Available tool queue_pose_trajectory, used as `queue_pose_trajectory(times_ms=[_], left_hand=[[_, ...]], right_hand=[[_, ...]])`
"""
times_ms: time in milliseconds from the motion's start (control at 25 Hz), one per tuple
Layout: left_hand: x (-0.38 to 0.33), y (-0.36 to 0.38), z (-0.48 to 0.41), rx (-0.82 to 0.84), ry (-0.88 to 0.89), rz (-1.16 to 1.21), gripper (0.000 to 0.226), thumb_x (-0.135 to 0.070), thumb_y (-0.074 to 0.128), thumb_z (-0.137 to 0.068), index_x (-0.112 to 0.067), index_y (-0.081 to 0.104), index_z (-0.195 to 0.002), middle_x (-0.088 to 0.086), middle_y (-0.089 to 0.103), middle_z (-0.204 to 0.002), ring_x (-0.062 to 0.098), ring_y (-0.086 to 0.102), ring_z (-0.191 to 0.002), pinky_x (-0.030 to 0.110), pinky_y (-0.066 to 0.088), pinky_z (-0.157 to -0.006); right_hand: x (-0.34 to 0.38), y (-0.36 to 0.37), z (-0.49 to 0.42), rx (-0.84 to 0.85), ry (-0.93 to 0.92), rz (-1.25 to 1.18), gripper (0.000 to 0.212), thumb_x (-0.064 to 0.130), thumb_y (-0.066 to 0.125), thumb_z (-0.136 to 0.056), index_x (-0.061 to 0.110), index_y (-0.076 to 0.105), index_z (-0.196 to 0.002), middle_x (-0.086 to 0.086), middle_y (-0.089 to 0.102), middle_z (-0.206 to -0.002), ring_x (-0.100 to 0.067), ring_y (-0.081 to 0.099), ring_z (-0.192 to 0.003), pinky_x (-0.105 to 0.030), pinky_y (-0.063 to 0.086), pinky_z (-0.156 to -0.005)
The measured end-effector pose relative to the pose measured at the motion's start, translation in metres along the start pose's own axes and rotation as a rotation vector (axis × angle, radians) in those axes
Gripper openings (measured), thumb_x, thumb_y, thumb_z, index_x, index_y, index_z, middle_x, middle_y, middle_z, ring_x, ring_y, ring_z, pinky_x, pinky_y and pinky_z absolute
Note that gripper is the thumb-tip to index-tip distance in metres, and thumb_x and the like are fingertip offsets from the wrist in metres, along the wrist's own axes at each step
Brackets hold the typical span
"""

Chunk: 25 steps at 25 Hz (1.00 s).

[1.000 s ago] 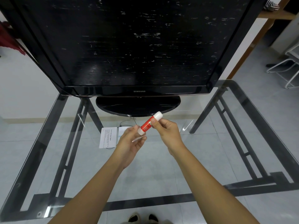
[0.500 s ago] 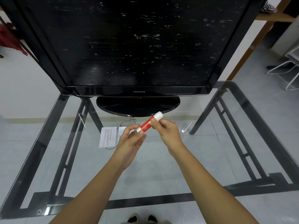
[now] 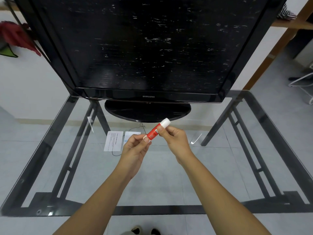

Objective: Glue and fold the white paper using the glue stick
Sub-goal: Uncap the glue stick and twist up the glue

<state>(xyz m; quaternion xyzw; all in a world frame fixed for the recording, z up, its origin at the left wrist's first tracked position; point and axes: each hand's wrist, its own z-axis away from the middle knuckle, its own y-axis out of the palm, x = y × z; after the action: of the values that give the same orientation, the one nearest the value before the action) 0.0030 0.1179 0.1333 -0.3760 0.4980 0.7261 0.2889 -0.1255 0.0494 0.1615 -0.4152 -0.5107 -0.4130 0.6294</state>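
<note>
I hold a red glue stick (image 3: 154,132) with a white cap in the air above the glass table, tilted up to the right. My right hand (image 3: 176,139) grips its upper part just below the cap. The thumb and fingers of my left hand (image 3: 135,150) pinch its lower end. A white paper (image 3: 113,140) with printed text lies flat on the glass to the left of my left hand. A second pale piece (image 3: 131,135) lies beside it, partly hidden by my left hand.
A large black television (image 3: 142,48) on an oval stand (image 3: 147,111) fills the far half of the glass table (image 3: 169,175). A thin black cable (image 3: 116,154) runs under the paper. The table's dark frame shows through the glass. White wire furniture (image 3: 303,82) stands far right.
Both hands with the glue stick have stayed almost in place. My left fingers have shifted slightly around the stick's lower end.
</note>
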Motion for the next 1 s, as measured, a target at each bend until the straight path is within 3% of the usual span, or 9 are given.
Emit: queue_pose_trajectory(times_ms=[160, 240, 360, 440, 520, 680, 800, 1000], left_hand=[[0.001, 0.000, 0.002, -0.010, -0.040, 0.008, 0.024, -0.022, 0.061, -0.083, -0.009, 0.058, -0.103, 0.003, 0.066, -0.102, 0.013, 0.065, -0.087, 0.020, 0.053, -0.082], [0.001, -0.003, 0.002, -0.046, -0.038, -0.014, 0.027, -0.019, 0.060, -0.085, -0.006, 0.059, -0.109, 0.005, 0.066, -0.100, 0.012, 0.067, -0.085, 0.018, 0.053, -0.079], [-0.001, -0.012, 0.000, -0.083, -0.017, 0.028, 0.030, -0.014, 0.059, -0.086, 0.000, 0.058, -0.112, 0.005, 0.066, -0.096, 0.008, 0.067, -0.082, 0.016, 0.053, -0.074], [-0.006, -0.024, -0.001, -0.105, -0.008, 0.083, 0.030, -0.017, 0.061, -0.082, -0.001, 0.061, -0.107, 0.004, 0.067, -0.092, 0.007, 0.066, -0.080, 0.015, 0.052, -0.073], [-0.013, -0.039, -0.004, -0.150, -0.013, 0.119, 0.024, -0.017, 0.061, -0.083, -0.004, 0.063, -0.102, 0.004, 0.068, -0.091, 0.007, 0.066, -0.080, 0.015, 0.053, -0.074], [-0.031, -0.070, -0.013, -0.237, -0.026, 0.151, 0.012, -0.014, 0.057, -0.088, -0.008, 0.065, -0.094, 0.006, 0.067, -0.093, 0.009, 0.066, -0.079, 0.017, 0.054, -0.075], [-0.043, -0.087, -0.022, -0.262, -0.025, 0.151, 0.009, -0.013, 0.055, -0.089, -0.009, 0.063, -0.092, 0.008, 0.064, -0.094, 0.009, 0.065, -0.077, 0.016, 0.054, -0.074], [-0.052, -0.106, -0.034, -0.273, -0.055, 0.114, 0.013, -0.016, 0.054, -0.089, -0.009, 0.062, -0.097, 0.016, 0.060, -0.108, 0.013, 0.061, -0.084, 0.017, 0.055, -0.073]], right_hand=[[-0.002, 0.000, 0.000, 0.016, 0.004, -0.010, 0.030, 0.044, 0.064, -0.081, 0.015, 0.071, -0.080, -0.025, 0.065, -0.093, -0.037, 0.059, -0.096, -0.026, 0.045, -0.073], [-0.002, 0.003, -0.001, 0.032, 0.012, -0.009, 0.027, 0.043, 0.064, -0.081, 0.017, 0.072, -0.082, -0.020, 0.068, -0.093, -0.031, 0.061, -0.095, -0.024, 0.046, -0.074], [-0.001, 0.010, -0.006, 0.128, 0.042, -0.016, 0.020, 0.046, 0.065, -0.079, 0.029, 0.071, -0.085, 0.002, 0.071, -0.089, -0.006, 0.065, -0.086, -0.016, 0.042, -0.073], [-0.006, 0.019, -0.015, 0.181, 0.084, -0.029, 0.029, 0.055, 0.061, -0.078, 0.038, 0.065, -0.101, 0.015, 0.066, -0.103, 0.006, 0.060, -0.096, -0.013, 0.040, -0.074], [-0.019, 0.030, -0.025, 0.099, 0.139, -0.009, 0.041, 0.059, 0.055, -0.080, 0.034, 0.057, -0.113, 0.015, 0.060, -0.111, 0.000, 0.055, -0.104, -0.014, 0.038, -0.073], [-0.058, 0.054, -0.049, -0.114, 0.194, 0.203, 0.031, 0.039, 0.057, -0.087, 0.021, 0.056, -0.113, 0.003, 0.060, -0.111, -0.007, 0.054, -0.090, -0.016, 0.040, -0.071], [-0.087, 0.073, -0.065, -0.091, 0.209, 0.402, 0.039, 0.030, 0.060, -0.087, 0.011, 0.051, -0.120, -0.011, 0.053, -0.122, -0.020, 0.057, -0.096, -0.023, 0.041, -0.079], [-0.115, 0.110, -0.081, -0.039, 0.261, 0.536, 0.060, 0.031, 0.068, -0.080, 0.006, 0.038, -0.125, -0.014, 0.037, -0.128, -0.032, 0.048, -0.111, -0.034, 0.044, -0.086]])
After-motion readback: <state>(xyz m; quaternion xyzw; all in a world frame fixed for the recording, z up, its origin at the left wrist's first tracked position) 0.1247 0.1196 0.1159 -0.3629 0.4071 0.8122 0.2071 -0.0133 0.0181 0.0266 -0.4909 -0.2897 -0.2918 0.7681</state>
